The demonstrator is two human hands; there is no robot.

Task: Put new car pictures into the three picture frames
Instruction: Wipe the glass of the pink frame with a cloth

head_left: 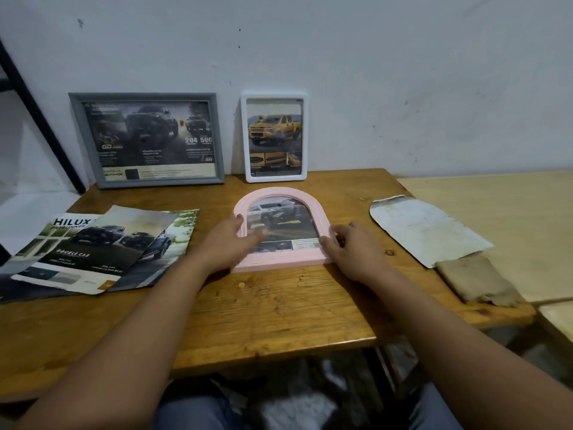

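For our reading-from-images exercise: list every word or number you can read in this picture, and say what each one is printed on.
"HILUX": top brochure on the left of the table.
"DOUBLE CAB": same brochure, lower down.
"204" and "500": car picture in the grey frame.
Small print in the grey frame, white frame and pink arched frame: too blurred to read.
Worn sheet on the right: nothing legible.

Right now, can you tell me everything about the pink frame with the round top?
The pink arch-topped picture frame looks like smooth plastic with a ridged border, rounded on top and straight along the bottom. It holds a picture of a silvery car with small print below. It sits near the middle of the brown wooden table, its top tipped up toward the wall. The left hand grips its left edge, fingers over the picture, and the right hand holds its right edge.
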